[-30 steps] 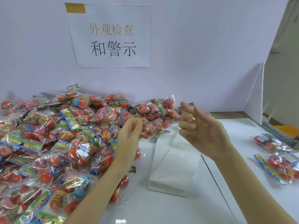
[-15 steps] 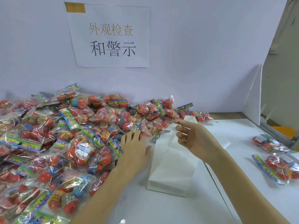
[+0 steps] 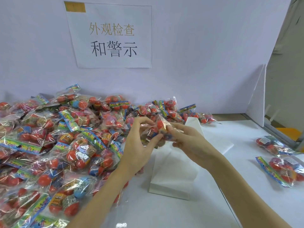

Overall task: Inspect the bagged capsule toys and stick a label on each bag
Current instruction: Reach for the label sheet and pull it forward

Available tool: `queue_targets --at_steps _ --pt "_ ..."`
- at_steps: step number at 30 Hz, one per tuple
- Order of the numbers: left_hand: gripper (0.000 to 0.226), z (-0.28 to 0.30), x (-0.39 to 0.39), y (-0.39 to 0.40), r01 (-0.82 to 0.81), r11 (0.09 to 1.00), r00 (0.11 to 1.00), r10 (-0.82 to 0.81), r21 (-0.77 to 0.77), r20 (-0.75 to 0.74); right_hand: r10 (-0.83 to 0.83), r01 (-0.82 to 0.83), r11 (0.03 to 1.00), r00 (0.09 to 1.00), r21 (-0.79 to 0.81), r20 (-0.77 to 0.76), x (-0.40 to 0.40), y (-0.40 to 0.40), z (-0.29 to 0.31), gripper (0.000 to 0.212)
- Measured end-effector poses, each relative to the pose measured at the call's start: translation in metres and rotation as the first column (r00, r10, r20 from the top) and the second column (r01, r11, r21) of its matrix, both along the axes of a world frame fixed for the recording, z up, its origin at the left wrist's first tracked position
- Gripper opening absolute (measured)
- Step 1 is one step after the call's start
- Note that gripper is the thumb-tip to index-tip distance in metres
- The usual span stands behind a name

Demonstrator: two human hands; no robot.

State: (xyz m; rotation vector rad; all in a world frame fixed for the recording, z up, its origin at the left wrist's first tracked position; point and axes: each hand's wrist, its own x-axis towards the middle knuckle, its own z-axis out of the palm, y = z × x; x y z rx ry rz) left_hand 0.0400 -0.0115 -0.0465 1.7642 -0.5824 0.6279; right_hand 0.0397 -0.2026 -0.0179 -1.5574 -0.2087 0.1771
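A clear bag of red capsule toys [image 3: 158, 130] is lifted above the table between both hands. My left hand [image 3: 139, 145] pinches its left side with thumb and fingers. From the right, my right hand [image 3: 189, 142] grips the other end, fingers curled round the plastic. A big heap of similar bagged capsule toys [image 3: 57, 145] covers the left half of the table. Two bags [image 3: 283, 168] lie apart at the right edge. No label is visible in either hand.
A white stack of paper sheets [image 3: 174, 175] lies under the hands in the middle of the white table [image 3: 238, 162]. A paper sign [image 3: 111, 37] hangs on the back wall. A white partition [image 3: 258, 99] stands at the right.
My left hand left the heap with a bag and rose. My right hand came off the white stack and took the bag's other end.
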Motion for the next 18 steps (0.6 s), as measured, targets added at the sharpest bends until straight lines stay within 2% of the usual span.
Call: queue_targets --at_steps 3,4,6,9,13,18 --pt "0.056 0.002 -0.001 0.002 0.09 0.987 0.971 -0.116 -0.135 -0.207 -0.141 0.145 0.989 0.987 -0.043 0.074 0.0 0.003 0.0 0.036" --pt "0.054 0.002 -0.001 0.003 0.114 0.979 0.952 -0.156 -0.169 -0.262 -0.168 0.175 0.982 0.981 -0.068 0.101 0.001 0.003 0.0 0.031" --pt "0.036 0.003 0.0 0.003 0.125 0.976 0.929 -0.178 -0.177 -0.325 -0.186 0.206 0.97 0.971 -0.129 0.149 0.001 0.005 0.001 0.028" --pt "0.016 0.002 0.003 0.005 0.026 0.994 0.936 -0.06 -0.104 -0.346 -0.188 0.218 0.962 0.966 -0.166 0.18 -0.001 0.008 0.0 0.032" --pt "0.009 0.002 0.003 0.006 -0.016 0.991 0.938 -0.032 -0.134 -0.344 -0.188 0.209 0.971 0.967 -0.116 0.17 -0.002 0.009 0.0 0.038" --pt "0.011 -0.001 0.004 0.005 -0.042 0.993 0.945 0.004 -0.11 -0.326 -0.26 0.282 0.953 0.948 -0.113 0.182 0.0 0.013 -0.006 0.039"
